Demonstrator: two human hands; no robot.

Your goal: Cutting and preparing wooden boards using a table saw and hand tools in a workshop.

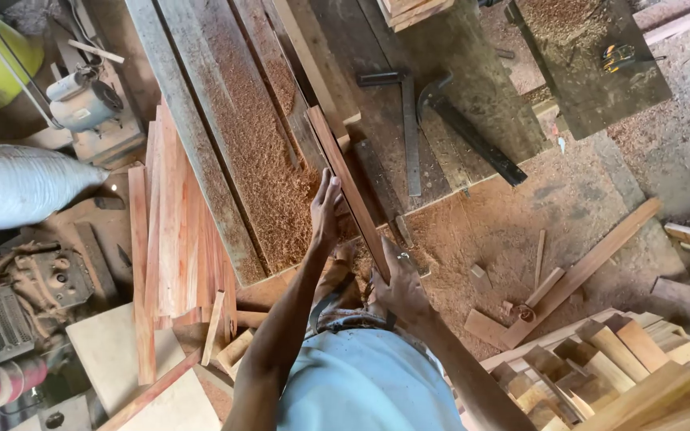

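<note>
Hands on a wooden strip at a sawdust-covered bench, head view.

Head view: long reddish-brown wooden strip lies lengthwise on the bench, its near end past the bench edge. Left hand rests flat against the strip's left side, fingers straight and together. Right hand grips the strip's near end, fingers curled round it. Metal try square and dark hammer lie on the bench to the right, apart from the strip. Stack of reddish boards leans left of the bench. Pale wood offcuts are piled at lower right. Sawdust covers the floor.
</note>
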